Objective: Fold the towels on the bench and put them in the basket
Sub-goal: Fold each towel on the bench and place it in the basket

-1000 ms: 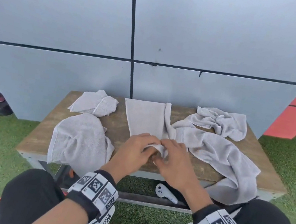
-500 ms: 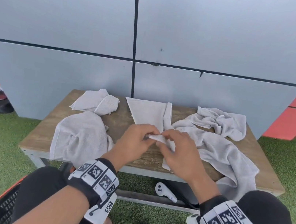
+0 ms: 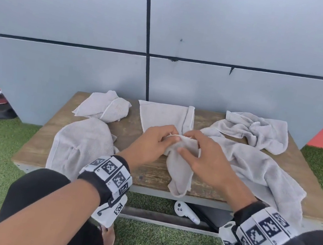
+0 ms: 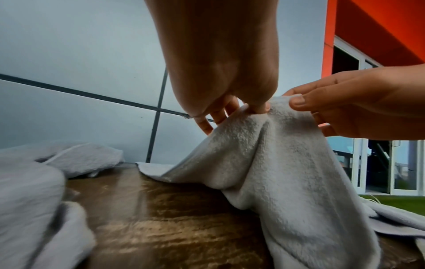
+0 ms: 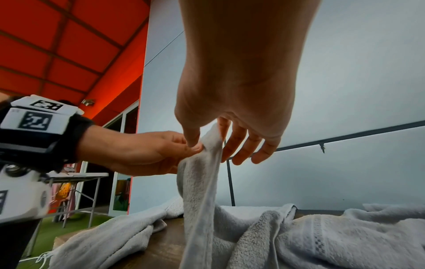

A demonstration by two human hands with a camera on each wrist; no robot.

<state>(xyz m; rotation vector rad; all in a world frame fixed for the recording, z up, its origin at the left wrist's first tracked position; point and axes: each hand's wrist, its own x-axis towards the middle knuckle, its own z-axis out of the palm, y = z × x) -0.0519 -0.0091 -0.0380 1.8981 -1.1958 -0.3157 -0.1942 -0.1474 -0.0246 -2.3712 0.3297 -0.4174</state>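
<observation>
Soft even daylight, faint shadows, wide-angle bending at edges, wrist views blurred near the lens

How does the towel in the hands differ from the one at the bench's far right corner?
The held towel is lifted at one edge, pinched by the left hand and right hand; the corner towel lies untouched. The held towel drapes over the bench's near edge; the corner towel sits crumpled, wholly on top. Both are light grey terry.

On my feed both forearms are bare; each wrist wears a black strap covered in white blocks printed with black square codes; black trousers over the knees; white camera housing hangs under each wrist.
</observation>
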